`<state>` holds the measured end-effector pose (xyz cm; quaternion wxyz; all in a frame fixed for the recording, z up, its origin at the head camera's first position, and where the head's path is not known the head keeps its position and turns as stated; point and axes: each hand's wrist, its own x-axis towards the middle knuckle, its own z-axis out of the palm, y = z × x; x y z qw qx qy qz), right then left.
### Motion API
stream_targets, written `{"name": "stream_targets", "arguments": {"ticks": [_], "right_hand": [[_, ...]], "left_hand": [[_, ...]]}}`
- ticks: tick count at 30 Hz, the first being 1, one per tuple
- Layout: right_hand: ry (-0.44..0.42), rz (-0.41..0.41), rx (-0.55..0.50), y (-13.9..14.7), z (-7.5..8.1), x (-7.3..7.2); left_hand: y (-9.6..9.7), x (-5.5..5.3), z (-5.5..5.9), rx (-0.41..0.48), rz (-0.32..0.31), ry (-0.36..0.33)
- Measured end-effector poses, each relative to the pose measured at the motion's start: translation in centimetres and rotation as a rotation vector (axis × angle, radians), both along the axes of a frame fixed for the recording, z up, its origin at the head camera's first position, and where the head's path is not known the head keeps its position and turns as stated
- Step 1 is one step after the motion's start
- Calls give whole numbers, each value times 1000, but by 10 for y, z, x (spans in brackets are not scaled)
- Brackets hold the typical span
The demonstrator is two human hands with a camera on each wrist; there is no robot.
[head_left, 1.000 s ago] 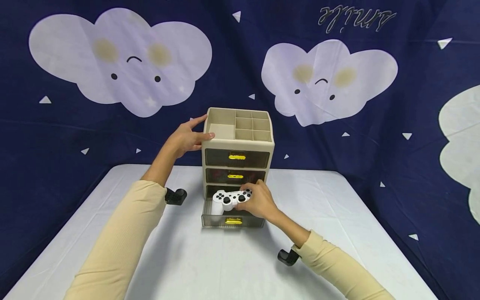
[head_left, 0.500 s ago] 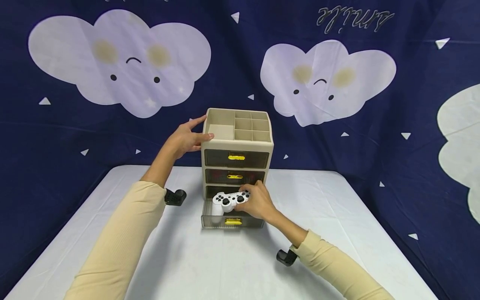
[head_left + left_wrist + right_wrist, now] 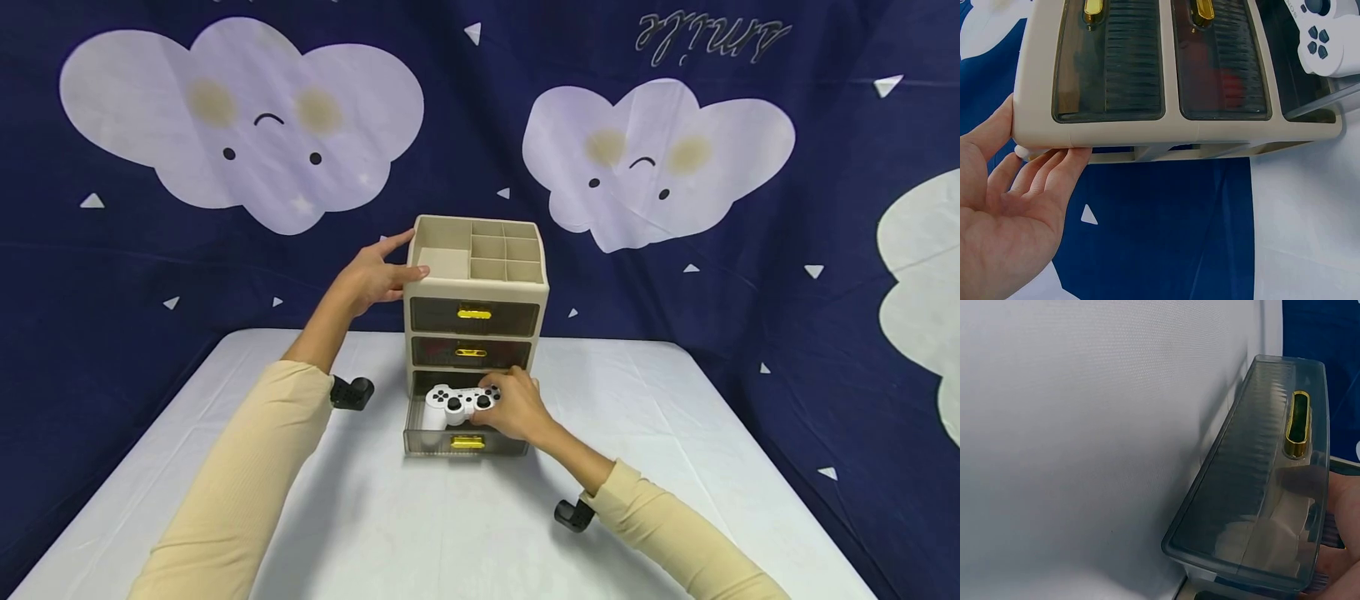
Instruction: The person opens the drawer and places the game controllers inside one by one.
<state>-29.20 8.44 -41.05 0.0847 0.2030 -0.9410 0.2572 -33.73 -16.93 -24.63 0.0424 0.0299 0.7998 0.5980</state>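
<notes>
A white game controller (image 3: 454,405) is in the pulled-out bottom drawer (image 3: 427,443), its left grip down inside the drawer. My right hand (image 3: 517,408) holds the controller's right end between thumb and fingers. In the right wrist view part of the right hand (image 3: 1342,540) shows behind the smoky clear drawer front (image 3: 1241,487). My left hand (image 3: 375,271) grips the upper left corner of the beige drawer cabinet (image 3: 480,289). Seen from the left wrist, the left hand's thumb lies at the top edge and its fingers (image 3: 1063,175) bend against the cabinet's side.
Two upper drawers with yellow handles, the top drawer (image 3: 435,317) and the middle drawer (image 3: 431,352), are pushed in. The divided tray (image 3: 442,262) tops the cabinet. A white cloth covers the table (image 3: 420,525); a navy curtain (image 3: 480,100) with clouds hangs behind.
My right hand has moved slightly down and left with the controller, whose right end sits a little lower. The left hand keeps its place on the cabinet.
</notes>
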Motion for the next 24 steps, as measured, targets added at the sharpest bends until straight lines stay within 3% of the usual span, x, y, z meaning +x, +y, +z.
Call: {"name": "stream_targets", "arguments": {"ticks": [16, 24], "right_hand": [[-39, -4, 98, 1, 1, 0], [10, 4, 98, 1, -1, 2]], "left_hand": [[1, 0, 0, -5, 8, -6], [1, -1, 0, -2, 9, -2]]}}
